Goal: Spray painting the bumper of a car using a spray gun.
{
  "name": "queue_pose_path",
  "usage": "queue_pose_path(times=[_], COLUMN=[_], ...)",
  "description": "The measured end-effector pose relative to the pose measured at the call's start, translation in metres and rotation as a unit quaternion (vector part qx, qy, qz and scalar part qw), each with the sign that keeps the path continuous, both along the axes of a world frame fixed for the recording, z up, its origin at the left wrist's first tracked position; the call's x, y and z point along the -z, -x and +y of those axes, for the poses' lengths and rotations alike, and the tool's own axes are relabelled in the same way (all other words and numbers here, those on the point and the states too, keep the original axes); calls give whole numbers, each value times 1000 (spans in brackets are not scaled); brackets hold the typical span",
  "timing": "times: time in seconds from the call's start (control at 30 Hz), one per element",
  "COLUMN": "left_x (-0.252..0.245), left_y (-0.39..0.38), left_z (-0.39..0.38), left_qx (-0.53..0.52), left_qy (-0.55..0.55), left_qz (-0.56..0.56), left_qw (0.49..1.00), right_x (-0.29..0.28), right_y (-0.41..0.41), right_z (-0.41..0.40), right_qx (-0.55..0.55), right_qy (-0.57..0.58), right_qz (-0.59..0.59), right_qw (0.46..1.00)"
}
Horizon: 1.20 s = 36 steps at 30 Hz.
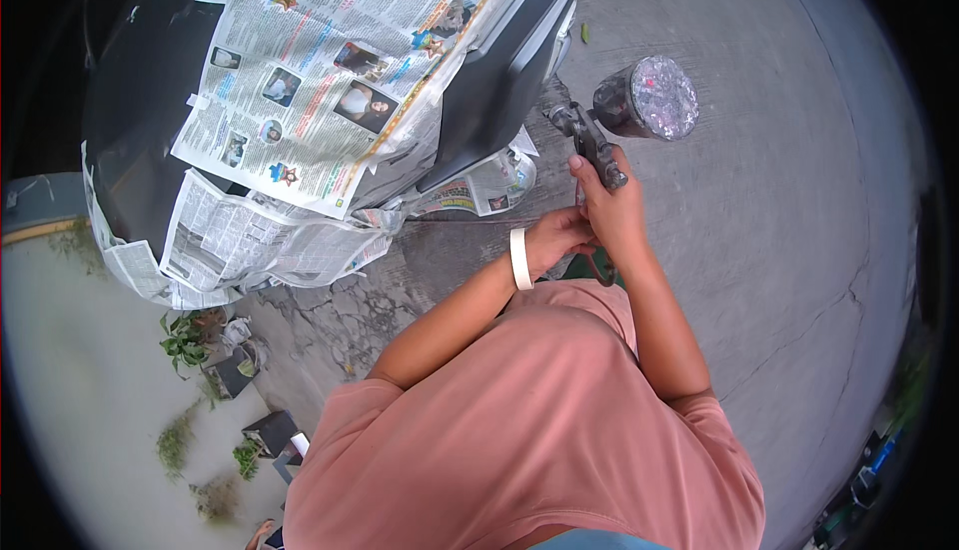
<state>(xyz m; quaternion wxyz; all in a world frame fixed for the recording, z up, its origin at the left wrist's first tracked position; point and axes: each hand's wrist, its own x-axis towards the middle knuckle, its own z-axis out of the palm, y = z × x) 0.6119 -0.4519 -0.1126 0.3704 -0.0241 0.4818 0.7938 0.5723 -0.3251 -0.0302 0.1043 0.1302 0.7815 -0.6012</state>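
Note:
My right hand (pixel 616 201) is closed round the handle of a paint-spattered spray gun (pixel 592 144), whose stained cup (pixel 663 97) shows its round end up and to the right. Just below and left of it, my left hand (pixel 560 237), with a pale band at the wrist, has its fingers at the base of the handle, on a reddish hose (pixel 601 271). The hose curves down near my shirt. Up and to the left, sheets of newspaper (pixel 300 100) cover part of a vehicle, beside its dark bumper (pixel 487 93).
Cracked concrete ground (pixel 764 198) spreads around me. Potted plants (pixel 183 340) and dark planters (pixel 270 430) stand at the lower left by a pale wall. Part of another person's arm (pixel 260 531) shows at the bottom left. Various items lie at the lower right edge.

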Motion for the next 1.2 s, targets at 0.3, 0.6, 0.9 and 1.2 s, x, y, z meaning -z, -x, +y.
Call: queue_pose_path(times=[0.3,0.6,0.9,1.2], left_x=[13,16,30,39], left_y=[-22,-34,-28,-29], left_z=[-15,-24,-22,-25], left_qx=[9,4,56,34], left_qy=[6,-22,18,49], left_qz=[40,-39,3,-2], left_qw=[999,999,998,998], right_x=[-8,20,48,49], right_y=[-26,-31,-23,-16], right_z=[-7,-11,-6,-10], right_qx=[-138,-115,7,-10], right_qy=[-45,67,144,186], right_qz=[78,35,22,4], right_qw=[986,990,989,982])
